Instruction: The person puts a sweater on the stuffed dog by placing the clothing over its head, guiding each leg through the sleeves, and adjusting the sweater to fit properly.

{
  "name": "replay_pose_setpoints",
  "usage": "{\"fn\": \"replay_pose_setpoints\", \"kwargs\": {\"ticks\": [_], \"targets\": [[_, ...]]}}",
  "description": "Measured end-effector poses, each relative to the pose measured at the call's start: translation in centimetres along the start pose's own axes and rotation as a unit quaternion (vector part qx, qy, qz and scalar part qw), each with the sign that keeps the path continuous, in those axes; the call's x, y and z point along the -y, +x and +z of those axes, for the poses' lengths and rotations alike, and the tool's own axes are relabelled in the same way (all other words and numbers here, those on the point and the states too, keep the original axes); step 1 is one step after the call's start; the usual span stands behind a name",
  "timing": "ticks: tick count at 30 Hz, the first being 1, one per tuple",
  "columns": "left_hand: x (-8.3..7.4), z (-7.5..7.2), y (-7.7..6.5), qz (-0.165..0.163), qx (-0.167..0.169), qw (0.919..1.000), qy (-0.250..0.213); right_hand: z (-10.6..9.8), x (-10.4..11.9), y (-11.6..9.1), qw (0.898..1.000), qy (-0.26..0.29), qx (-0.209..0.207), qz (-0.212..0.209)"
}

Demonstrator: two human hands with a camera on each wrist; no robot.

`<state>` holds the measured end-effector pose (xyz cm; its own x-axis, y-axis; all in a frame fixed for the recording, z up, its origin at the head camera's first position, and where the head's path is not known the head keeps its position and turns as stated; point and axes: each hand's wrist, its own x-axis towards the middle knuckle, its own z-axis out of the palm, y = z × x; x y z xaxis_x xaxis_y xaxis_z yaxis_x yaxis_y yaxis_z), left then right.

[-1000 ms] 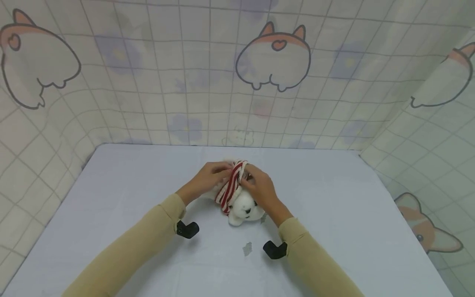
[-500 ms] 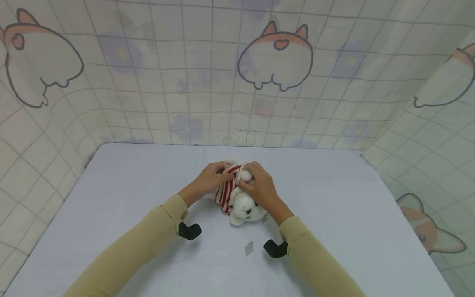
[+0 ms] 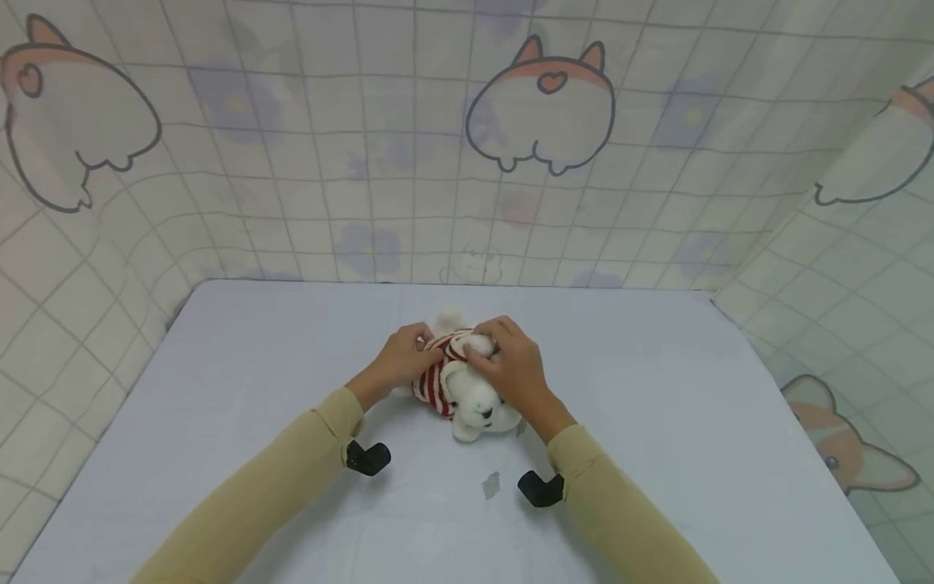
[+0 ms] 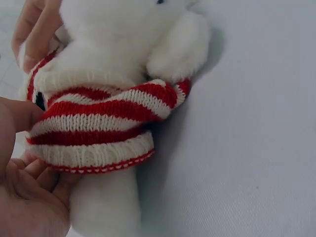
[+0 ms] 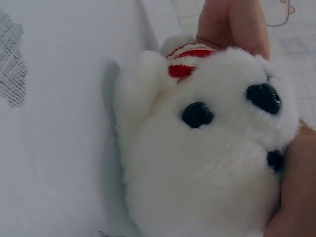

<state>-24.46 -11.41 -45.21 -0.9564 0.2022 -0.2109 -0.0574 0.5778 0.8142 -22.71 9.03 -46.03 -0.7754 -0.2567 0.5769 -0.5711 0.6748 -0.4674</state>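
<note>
A white plush toy with dark eyes and a dark nose lies on the table, its head toward me. Round its torso sits a red-and-white striped knit sweater. My left hand pinches the sweater near its ribbed hem, thumb above and fingers beneath in the left wrist view. Over the toy's far side, my right hand grips around a rounded white limb, with the thumb toward the sweater's neckline. The right wrist view shows the head close up; part of the right hand is hidden behind it.
The white-covered table carries a small grey patch in front of the toy. Patterned curtains enclose the back and sides. A black wrist camera hangs under the left sleeve, another black camera under the right.
The sweater, earlier stretched up between both hands, now lies lower around the torso. My left hand has shifted slightly left and down along it; the white limb has come into view beside my right hand.
</note>
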Motion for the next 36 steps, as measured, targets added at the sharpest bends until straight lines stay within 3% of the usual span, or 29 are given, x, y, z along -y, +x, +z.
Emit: {"fn": "replay_pose_setpoints", "kwargs": {"ticks": [5, 8, 12, 17, 20, 22, 25, 28, 33, 36], "targets": [[0.5, 0.1, 0.2, -0.009, 0.020, 0.9991, -0.037, -1.1, 0.5, 0.6, 0.988, -0.025, 0.122, 0.095], [0.8, 0.2, 0.1, -0.001, 0.030, 0.9978, -0.058, -1.2, 0.6, 0.9, 0.978, 0.000, 0.169, 0.119], [1.0, 0.2, 0.0, 0.012, 0.043, 0.9958, -0.080, -0.9, 0.6, 0.9, 0.983, 0.032, 0.156, 0.094], [0.9, 0.2, 0.0, 0.021, 0.047, 0.9965, -0.065, -0.1, 0.6, 0.3, 0.997, 0.026, 0.064, 0.020], [1.0, 0.1, 0.0, 0.023, 0.030, 0.9986, -0.037, 0.2, 0.6, 0.0, 0.999, 0.039, 0.011, -0.027], [1.0, 0.0, -0.1, 0.020, 0.021, 0.9992, -0.025, 0.3, 0.5, 0.0, 0.998, 0.048, 0.001, -0.044], [1.0, -0.3, -0.2, 0.011, 0.021, 0.9994, -0.025, 0.1, 0.4, 0.1, 0.997, 0.065, 0.017, -0.042], [1.2, -0.7, -0.3, 0.011, 0.024, 0.9993, -0.028, -0.1, 0.4, 0.2, 0.995, 0.075, 0.060, -0.007], [1.5, -1.5, -0.8, 0.042, 0.011, 0.9986, -0.031, -0.5, 0.2, 0.3, 0.987, 0.070, 0.133, 0.060], [1.8, -1.8, -1.2, 0.061, 0.018, 0.9974, -0.034, -0.7, 0.1, 0.3, 0.986, 0.058, 0.144, 0.066]]}}
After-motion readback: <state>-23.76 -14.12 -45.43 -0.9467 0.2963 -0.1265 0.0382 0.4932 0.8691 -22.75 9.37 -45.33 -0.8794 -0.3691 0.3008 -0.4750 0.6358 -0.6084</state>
